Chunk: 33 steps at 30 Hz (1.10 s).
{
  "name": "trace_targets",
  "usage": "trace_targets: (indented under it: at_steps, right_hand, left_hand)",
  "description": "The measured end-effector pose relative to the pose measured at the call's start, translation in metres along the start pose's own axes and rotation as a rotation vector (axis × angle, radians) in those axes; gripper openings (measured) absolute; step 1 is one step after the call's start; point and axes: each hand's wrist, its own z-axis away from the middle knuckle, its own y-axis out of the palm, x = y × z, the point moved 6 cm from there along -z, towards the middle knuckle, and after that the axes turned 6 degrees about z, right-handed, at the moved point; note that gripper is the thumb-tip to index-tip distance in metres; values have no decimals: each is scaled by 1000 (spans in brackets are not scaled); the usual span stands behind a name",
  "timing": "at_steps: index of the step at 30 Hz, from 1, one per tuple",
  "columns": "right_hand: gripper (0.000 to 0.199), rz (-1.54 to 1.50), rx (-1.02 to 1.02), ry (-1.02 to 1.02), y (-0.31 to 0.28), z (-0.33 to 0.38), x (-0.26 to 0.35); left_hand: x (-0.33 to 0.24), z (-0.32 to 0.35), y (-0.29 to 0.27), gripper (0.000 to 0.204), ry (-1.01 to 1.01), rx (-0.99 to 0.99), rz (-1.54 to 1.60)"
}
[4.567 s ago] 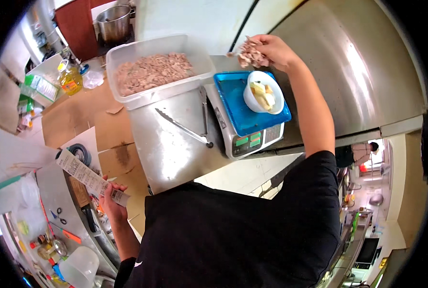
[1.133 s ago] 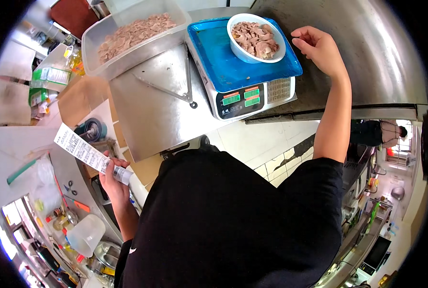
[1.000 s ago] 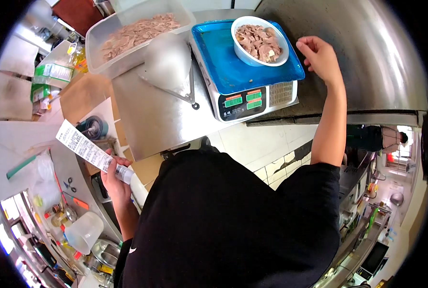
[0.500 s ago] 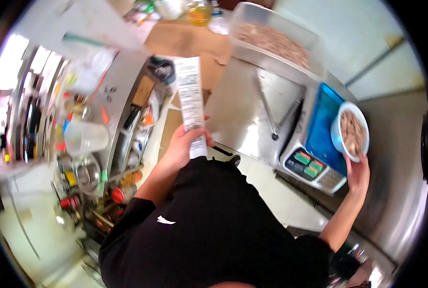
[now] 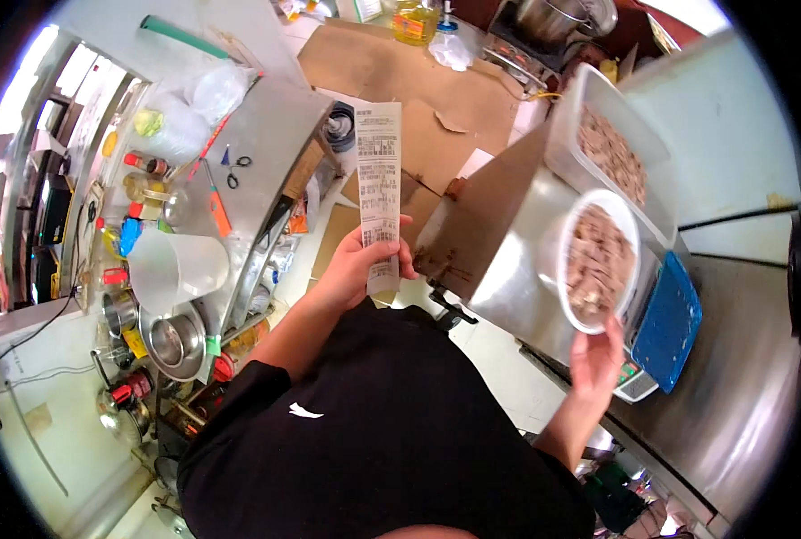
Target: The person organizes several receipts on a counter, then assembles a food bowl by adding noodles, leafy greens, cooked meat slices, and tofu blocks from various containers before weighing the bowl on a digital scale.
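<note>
A long white printed receipt (image 5: 380, 180) stands upright in my left hand (image 5: 369, 265), pinched near its bottom end between thumb and fingers. My right hand (image 5: 595, 359) grips the near rim of a white bowl (image 5: 565, 260). Pinkish-brown sliced meat (image 5: 600, 256) fills the bowl, which is tilted toward me. It hangs over the metal counter, just left of a digital scale (image 5: 636, 384) with a blue platform (image 5: 670, 323). The bowl and my right hand cover part of the scale.
A clear plastic bin (image 5: 638, 117) of similar meat stands beyond the bowl. On the left, a metal table (image 5: 266, 135) carries scissors (image 5: 233, 171), an orange-handled tool (image 5: 218, 207) and a translucent tub (image 5: 171, 265). Flattened cardboard (image 5: 365, 63) covers the floor ahead.
The bowl has moved left from the scale's blue platform to over the metal counter, with my right hand still on its rim. My left hand keeps the receipt. The view has turned left.
</note>
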Motion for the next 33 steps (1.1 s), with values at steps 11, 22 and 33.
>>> trace_targets:
  at_steps: [11, 22, 33]
  right_hand:
    - [10, 29, 194, 207, 238, -132, -204]
    - [13, 109, 95, 235, 306, -300, -241]
    - [23, 408, 567, 173, 469, -605, -154]
  left_hand:
    - [-147, -38, -106, 38, 66, -227, -77]
    - [-221, -256, -137, 40, 116, -390, -396]
    - [-325, -501, -99, 80, 51, -285, -76]
